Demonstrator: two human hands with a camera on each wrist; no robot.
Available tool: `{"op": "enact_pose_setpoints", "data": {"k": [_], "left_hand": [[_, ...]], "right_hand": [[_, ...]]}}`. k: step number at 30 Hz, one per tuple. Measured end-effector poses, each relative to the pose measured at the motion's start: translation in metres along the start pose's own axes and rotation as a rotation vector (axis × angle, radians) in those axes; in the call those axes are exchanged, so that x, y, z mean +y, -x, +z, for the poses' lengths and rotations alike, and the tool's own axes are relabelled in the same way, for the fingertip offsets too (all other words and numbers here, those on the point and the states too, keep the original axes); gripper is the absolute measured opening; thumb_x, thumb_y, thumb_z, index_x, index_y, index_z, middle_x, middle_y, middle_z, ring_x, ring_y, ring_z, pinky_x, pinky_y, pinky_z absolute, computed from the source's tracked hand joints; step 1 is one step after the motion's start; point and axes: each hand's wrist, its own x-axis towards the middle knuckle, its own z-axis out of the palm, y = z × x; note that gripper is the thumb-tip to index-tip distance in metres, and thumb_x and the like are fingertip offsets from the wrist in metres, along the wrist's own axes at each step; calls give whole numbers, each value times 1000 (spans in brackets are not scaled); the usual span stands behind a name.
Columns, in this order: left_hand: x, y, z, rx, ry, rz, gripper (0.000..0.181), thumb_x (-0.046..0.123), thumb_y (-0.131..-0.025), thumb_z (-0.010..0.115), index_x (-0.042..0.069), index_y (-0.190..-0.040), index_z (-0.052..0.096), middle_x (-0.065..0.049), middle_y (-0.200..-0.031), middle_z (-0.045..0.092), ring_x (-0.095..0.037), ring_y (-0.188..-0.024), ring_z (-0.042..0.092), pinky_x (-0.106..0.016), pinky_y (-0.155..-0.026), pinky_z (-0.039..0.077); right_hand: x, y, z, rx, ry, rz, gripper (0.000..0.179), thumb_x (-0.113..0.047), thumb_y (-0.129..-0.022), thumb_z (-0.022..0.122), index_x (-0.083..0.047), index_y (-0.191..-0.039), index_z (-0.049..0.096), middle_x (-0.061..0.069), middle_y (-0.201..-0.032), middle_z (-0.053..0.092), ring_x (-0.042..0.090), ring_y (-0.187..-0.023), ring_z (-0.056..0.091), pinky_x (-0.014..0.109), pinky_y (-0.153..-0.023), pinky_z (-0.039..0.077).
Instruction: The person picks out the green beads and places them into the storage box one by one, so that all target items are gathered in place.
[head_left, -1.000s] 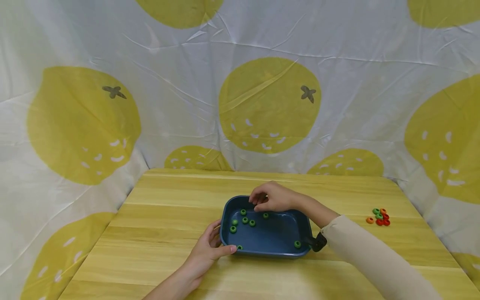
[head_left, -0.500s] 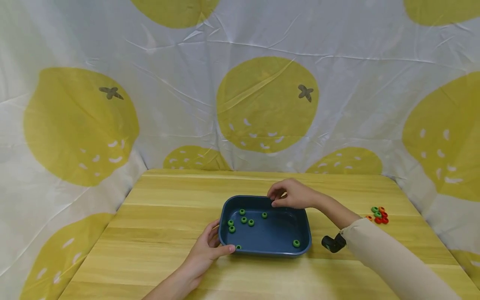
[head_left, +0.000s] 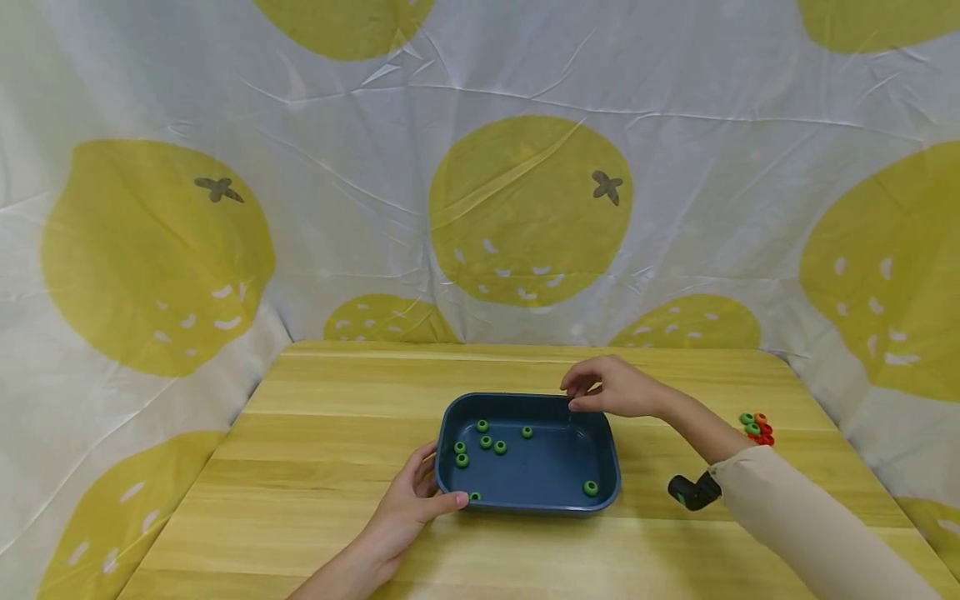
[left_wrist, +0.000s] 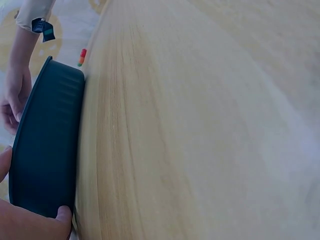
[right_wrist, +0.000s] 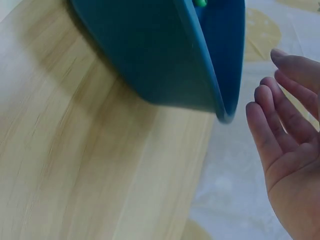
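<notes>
A dark blue rectangular tub (head_left: 536, 475) stands on the wooden table, with several green beads (head_left: 486, 442) scattered on its floor. My left hand (head_left: 403, 512) grips the tub's left end, thumb over the near rim and fingers around the outside. At the far right part of the rim hovers my right hand (head_left: 621, 388), fingers loosely bent. Seen from the right wrist, this right hand (right_wrist: 295, 140) has nothing between its fingers and is apart from the tub wall (right_wrist: 145, 55). One green bead (head_left: 591, 488) lies alone in the near right corner.
A small cluster of red, orange and green beads (head_left: 752, 428) lies on the table (head_left: 315, 467) to the right, partly behind the right forearm. A black wrist camera (head_left: 693, 492) sticks out from the right sleeve. A lemon-print cloth (head_left: 360, 208) hangs behind the table.
My right hand has moved right along the tub's far rim, and its forearm now overlaps part of the bead cluster. The left hand keeps its hold on the tub.
</notes>
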Motion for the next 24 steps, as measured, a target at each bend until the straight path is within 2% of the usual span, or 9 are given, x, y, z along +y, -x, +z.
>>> {"op": "enact_pose_setpoints", "data": {"k": [14, 24], "left_hand": [[-3, -3, 0, 5, -10, -6, 93, 8, -84, 87, 7, -159, 33, -24, -159, 37, -40, -139, 45, -51, -109, 40], [-1, -3, 0, 6, -10, -10, 93, 8, -85, 86, 7, -160, 31, -24, -160, 35, -42, -141, 43, -52, -110, 39]], "right_hand": [[24, 32, -18, 80, 24, 55, 24, -13, -95, 77, -3, -116, 72, 15, -106, 70, 20, -93, 69, 33, -83, 58], [30, 48, -28, 113, 22, 92, 25, -14, -96, 76, -2, -117, 71, 9, -105, 70, 21, -94, 68, 33, -84, 58]]}}
